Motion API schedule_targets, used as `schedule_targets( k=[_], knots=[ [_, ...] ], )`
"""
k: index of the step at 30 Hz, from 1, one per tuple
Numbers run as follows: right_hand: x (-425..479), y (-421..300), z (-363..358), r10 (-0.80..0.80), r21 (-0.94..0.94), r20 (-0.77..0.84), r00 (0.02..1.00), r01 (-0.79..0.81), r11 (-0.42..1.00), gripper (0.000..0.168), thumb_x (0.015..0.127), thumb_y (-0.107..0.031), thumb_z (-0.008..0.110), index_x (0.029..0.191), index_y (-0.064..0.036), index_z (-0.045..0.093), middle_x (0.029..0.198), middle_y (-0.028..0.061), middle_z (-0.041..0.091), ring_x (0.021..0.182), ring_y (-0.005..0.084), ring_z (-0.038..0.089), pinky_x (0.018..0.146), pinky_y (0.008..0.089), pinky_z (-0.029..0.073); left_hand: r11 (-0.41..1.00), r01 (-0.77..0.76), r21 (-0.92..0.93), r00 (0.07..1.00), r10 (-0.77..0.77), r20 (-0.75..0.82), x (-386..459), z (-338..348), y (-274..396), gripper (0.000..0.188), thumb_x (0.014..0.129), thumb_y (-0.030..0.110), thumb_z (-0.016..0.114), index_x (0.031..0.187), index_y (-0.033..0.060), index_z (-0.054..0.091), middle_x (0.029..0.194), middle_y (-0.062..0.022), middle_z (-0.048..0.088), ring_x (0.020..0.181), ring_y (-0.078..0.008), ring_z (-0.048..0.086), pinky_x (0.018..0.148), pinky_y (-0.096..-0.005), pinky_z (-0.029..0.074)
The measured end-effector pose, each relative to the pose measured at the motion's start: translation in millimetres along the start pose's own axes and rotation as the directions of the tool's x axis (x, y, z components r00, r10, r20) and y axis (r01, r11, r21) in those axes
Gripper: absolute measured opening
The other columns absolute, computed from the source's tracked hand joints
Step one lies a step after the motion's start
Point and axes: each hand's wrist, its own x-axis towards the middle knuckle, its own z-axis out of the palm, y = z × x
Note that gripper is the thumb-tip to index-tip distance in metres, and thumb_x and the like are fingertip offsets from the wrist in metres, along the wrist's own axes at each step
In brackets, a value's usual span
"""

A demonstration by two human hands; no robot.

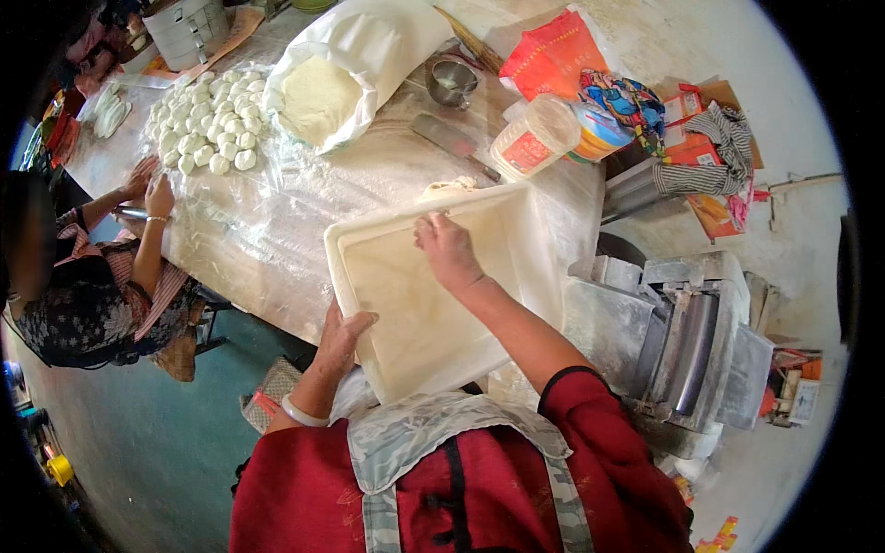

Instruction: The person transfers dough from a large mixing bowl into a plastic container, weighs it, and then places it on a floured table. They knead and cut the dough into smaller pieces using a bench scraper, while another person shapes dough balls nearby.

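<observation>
A white rectangular plastic tub (415,318), dusted inside with flour, is tilted at the table's near edge in front of me. My left hand (343,336) holds its left wall, the thumb over the rim. Over the tub's far part is my right hand (446,250), its fingers curled; whether something small is between them I cannot tell. A lump of dough (451,186) lies just behind the far rim. Beyond it are a cleaver (446,136), an open white sack of flour (321,97) and a metal cup (451,83).
Many small dough balls (207,121) cover the table's (235,242) far left. A co-worker (90,297) sits at the left edge, hands on the table. A plastic jar (536,136) and red bag (553,52) stand back right. A floury roller machine (681,352) is on my right.
</observation>
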Motion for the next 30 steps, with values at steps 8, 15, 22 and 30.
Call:
schedule_targets(
  k=[8,15,22,30],
  knots=[
    [7,24,-5,0.226,0.179,-0.045,0.973,-0.214,0.96,0.027,0.093,-0.023,0.048,0.084,0.0,0.059,0.076,0.0181,0.066,0.068,0.0282,0.067,0.064,0.0385,0.052,1.0,0.004,0.0,0.998,-0.004,-0.056,4,-7,-10,0.055,0.074,0.005,0.058,0.126,-0.001,0.042,0.101,-0.0109,0.056,0.089,-0.0206,0.056,0.077,-0.0353,0.049],
    [17,49,-23,-0.07,-0.219,-0.143,0.987,0.037,0.975,0.027,0.093,-0.023,0.046,0.079,-0.003,0.057,0.066,0.0157,0.063,0.064,0.0311,0.065,0.06,0.0412,0.051,0.998,0.057,-0.021,0.998,-0.057,-0.028,10,-2,-8,0.055,0.074,0.005,0.059,0.126,-0.0008,0.042,0.102,-0.0101,0.056,0.09,-0.0199,0.057,0.077,-0.0342,0.049],
    [10,34,-1,0.084,0.095,-0.133,0.988,-0.072,0.993,0.026,0.092,-0.021,0.052,0.079,-0.001,0.059,0.067,0.0145,0.065,0.061,0.0256,0.066,0.06,0.0373,0.051,0.999,0.032,0.019,0.999,-0.031,-0.039,13,12,-1,0.055,0.074,0.002,0.059,0.126,-0.0001,0.041,0.103,-0.0093,0.056,0.091,-0.0189,0.056,0.081,-0.0319,0.048],
    [26,116,-71,0.039,-0.382,-0.382,0.923,-0.196,0.903,0.025,0.09,-0.023,0.056,0.085,0.001,0.06,0.076,0.0174,0.066,0.07,0.0325,0.067,0.067,0.0429,0.053,0.999,0.006,0.035,1.0,-0.005,-0.02,11,-5,-13,0.058,0.073,0.003,0.06,0.128,-0.0002,0.039,0.108,-0.011,0.055,0.095,-0.0205,0.055,0.083,-0.0335,0.047]
  ],
)
